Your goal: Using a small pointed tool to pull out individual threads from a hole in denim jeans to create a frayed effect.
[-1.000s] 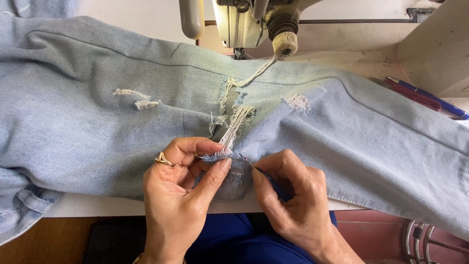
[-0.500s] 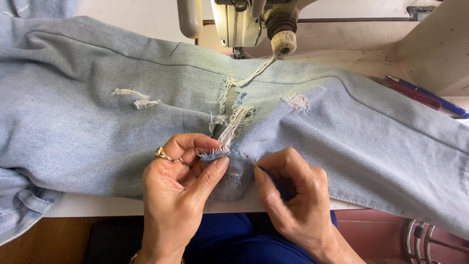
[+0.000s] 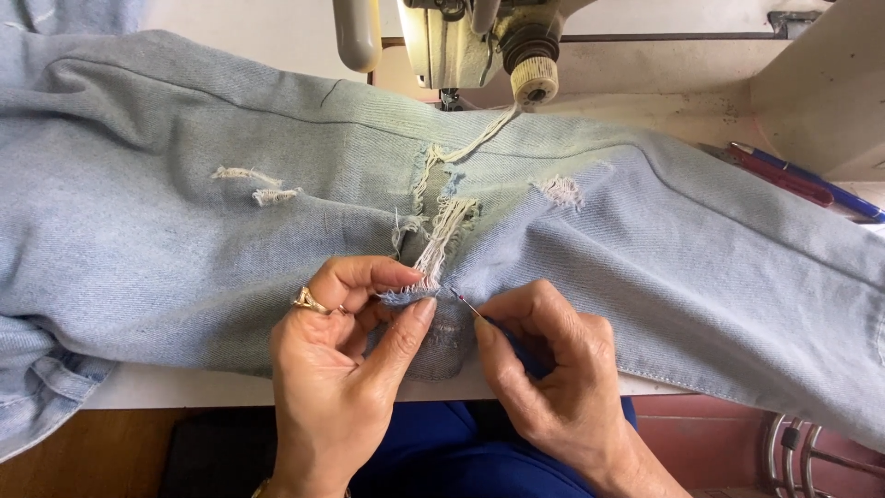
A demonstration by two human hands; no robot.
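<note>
While the left hand (image 3: pixel 346 337) pinches the soft jeans' (image 3: pixel 184 240) frayed tear (image 3: pixel 442 244), the right hand (image 3: pixel 553 360) grips a seam ripper (image 3: pixel 466 304); hold beside the fragile threads.

— Lighting? 
— Bright, even daylight falls across the pale blue denim jeans (image 3: pixel 184 249); soft shadows gather beneath both hands.
— Sharpness?
— Crisp at centre, no glare; the cream metal sewing machine (image 3: pixel 461 41) sits cropped at top.

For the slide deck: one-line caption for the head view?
Left hand pinches frayed tear in light-blue jeans; right hand works seam ripper at it.
</note>
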